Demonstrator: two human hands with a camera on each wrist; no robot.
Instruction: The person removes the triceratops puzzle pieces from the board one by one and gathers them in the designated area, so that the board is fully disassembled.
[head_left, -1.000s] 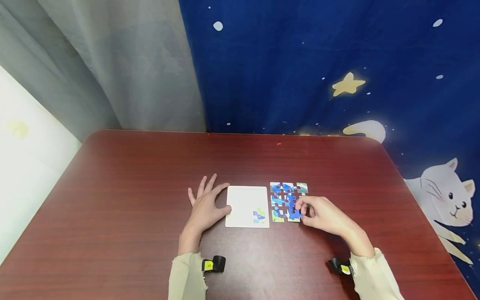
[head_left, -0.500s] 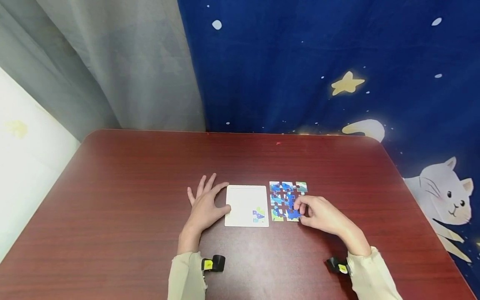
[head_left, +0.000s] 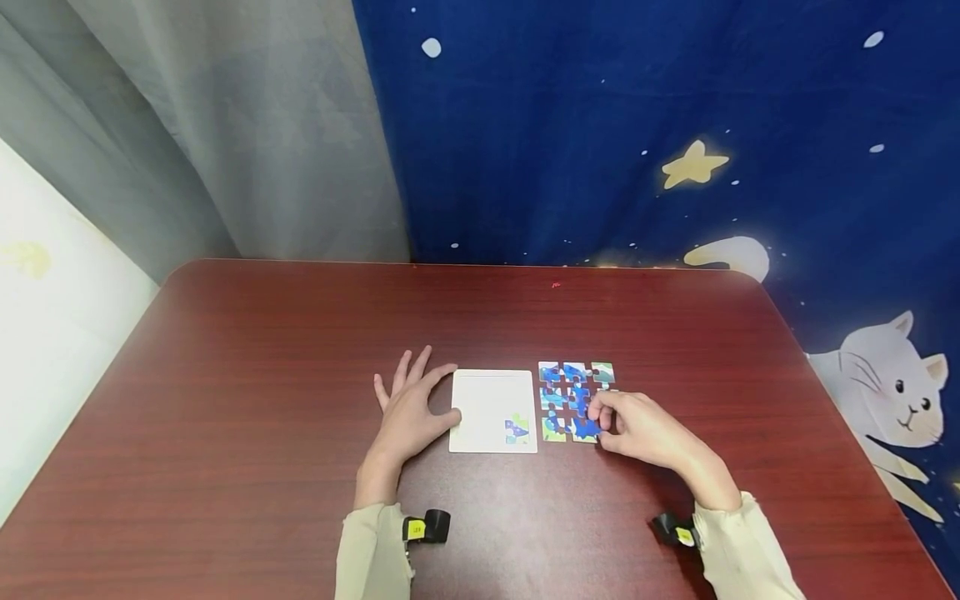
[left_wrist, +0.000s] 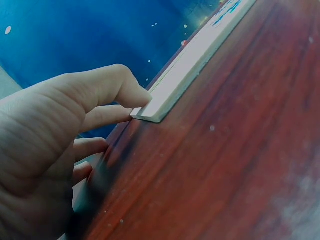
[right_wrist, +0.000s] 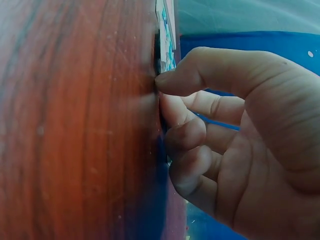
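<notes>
A pale square puzzle board [head_left: 483, 400] lies on the table, with one colourful puzzle piece [head_left: 517, 430] in its lower right corner. My left hand [head_left: 407, 421] touches the board's left side with thumb and index finger, the other fingers spread. In the left wrist view, the thumb [left_wrist: 137, 97] presses the board's corner. Right of the board, several blue and green puzzle pieces [head_left: 553, 398] lie in loose rows. My right hand [head_left: 641, 427] has curled fingers and pinches the right side of a blue bottom-row puzzle piece [head_left: 584, 429]; its fingertips partly hide the contact. Pieces beneath this hand are covered.
The reddish-brown table [head_left: 262, 375] extends around the board and pieces. Behind it hang a grey curtain [head_left: 285, 125] and a blue starry curtain [head_left: 540, 125]. A black strap device sits at each wrist.
The view has shifted very slightly. Both hands, the board and the puzzle pieces keep nearly the same places.
</notes>
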